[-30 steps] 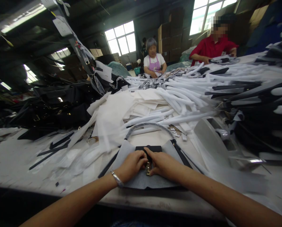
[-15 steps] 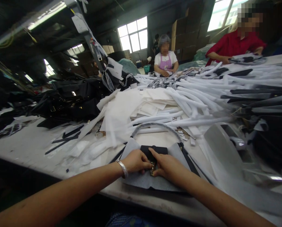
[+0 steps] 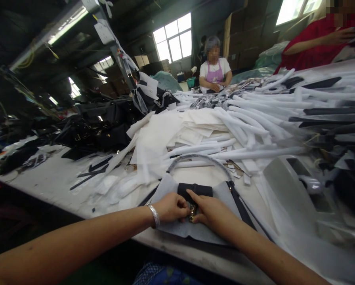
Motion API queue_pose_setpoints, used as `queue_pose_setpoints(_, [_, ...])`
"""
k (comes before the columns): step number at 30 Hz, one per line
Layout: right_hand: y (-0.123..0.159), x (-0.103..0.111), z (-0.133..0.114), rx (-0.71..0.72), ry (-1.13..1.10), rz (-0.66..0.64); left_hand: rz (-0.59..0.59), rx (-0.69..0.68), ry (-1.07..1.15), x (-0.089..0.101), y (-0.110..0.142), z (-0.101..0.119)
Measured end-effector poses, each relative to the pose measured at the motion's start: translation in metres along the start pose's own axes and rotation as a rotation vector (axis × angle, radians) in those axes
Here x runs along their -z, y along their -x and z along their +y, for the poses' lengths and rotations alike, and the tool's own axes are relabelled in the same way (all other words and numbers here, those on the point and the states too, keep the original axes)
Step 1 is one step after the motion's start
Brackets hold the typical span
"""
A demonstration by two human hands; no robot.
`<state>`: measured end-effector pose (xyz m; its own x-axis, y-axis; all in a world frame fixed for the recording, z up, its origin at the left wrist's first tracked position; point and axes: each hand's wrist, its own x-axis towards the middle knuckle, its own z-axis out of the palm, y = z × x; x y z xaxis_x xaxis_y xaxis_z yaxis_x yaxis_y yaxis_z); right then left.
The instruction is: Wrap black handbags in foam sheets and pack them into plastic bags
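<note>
A black handbag (image 3: 208,190) lies in front of me, its body covered with pale wrapping sheet (image 3: 177,227) and its looped handle (image 3: 195,159) pointing away. At its middle is a gold-coloured metal clasp (image 3: 192,213). My right hand (image 3: 208,208) rests on the bag, with the index finger along the black flap and the thumb against the clasp's lower end. Just left of the clasp, my left hand (image 3: 171,208) is closed in a pinch; whatever is between its fingertips is too small to make out. A silvery bracelet (image 3: 154,215) circles the left wrist.
A grey tape dispenser (image 3: 287,190) stands at the right. Beyond the bag lie white sheets (image 3: 156,134) and white-wrapped strips (image 3: 254,114). Black bags (image 3: 103,118) are heaped at the left, near a metal post (image 3: 118,51). Two co-workers are across the table.
My left fingers have drawn slightly left, away from the clasp. The right hand keeps its place on the bag. The view has swung left, and the co-worker in red has a hand raised.
</note>
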<state>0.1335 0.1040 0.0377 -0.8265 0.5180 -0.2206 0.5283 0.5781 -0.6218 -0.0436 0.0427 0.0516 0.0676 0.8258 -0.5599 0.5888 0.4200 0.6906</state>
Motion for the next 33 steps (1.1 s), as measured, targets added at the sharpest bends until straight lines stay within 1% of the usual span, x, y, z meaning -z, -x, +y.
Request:
queue_pose_setpoints(4, [0.002, 0.002, -0.001, -0.005, -0.009, 0.008, 0.032, -0.017, 0.053, 0.001, 0.002, 0.0])
queue_pose_setpoints(7, [0.003, 0.001, -0.001, -0.011, -0.014, 0.02, 0.102, -0.023, 0.053, 0.002, 0.003, 0.004])
queue_pose_setpoints(9, [0.003, 0.0, 0.0, -0.018, -0.015, 0.025, 0.143, -0.054, 0.044, 0.001, 0.003, 0.006])
queue_pose_setpoints(11, [0.002, -0.001, 0.0, -0.02, -0.016, 0.027, 0.153, -0.085, 0.03, -0.002, 0.002, 0.006])
queue_pose_setpoints(16, [0.001, -0.002, 0.001, -0.018, -0.009, 0.029, 0.113, -0.093, -0.038, -0.001, -0.01, 0.006])
queue_pose_setpoints(20, [0.001, -0.003, 0.002, -0.01, -0.009, 0.044, 0.065, -0.134, -0.186, 0.009, -0.018, 0.019])
queue_pose_setpoints(24, [0.003, -0.004, 0.003, -0.017, -0.022, 0.058, -0.031, -0.166, -0.32, 0.019, -0.023, 0.034])
queue_pose_setpoints(28, [0.004, -0.004, 0.004, -0.016, -0.041, 0.075, -0.134, -0.174, -0.386, 0.023, -0.027, 0.039])
queue_pose_setpoints(30, [0.005, -0.004, 0.003, -0.02, -0.046, 0.078, -0.15, -0.183, -0.409, 0.024, -0.028, 0.039])
queue_pose_setpoints(33, [0.006, -0.003, 0.003, -0.027, -0.054, 0.077, -0.133, -0.202, -0.442, 0.022, -0.026, 0.04])
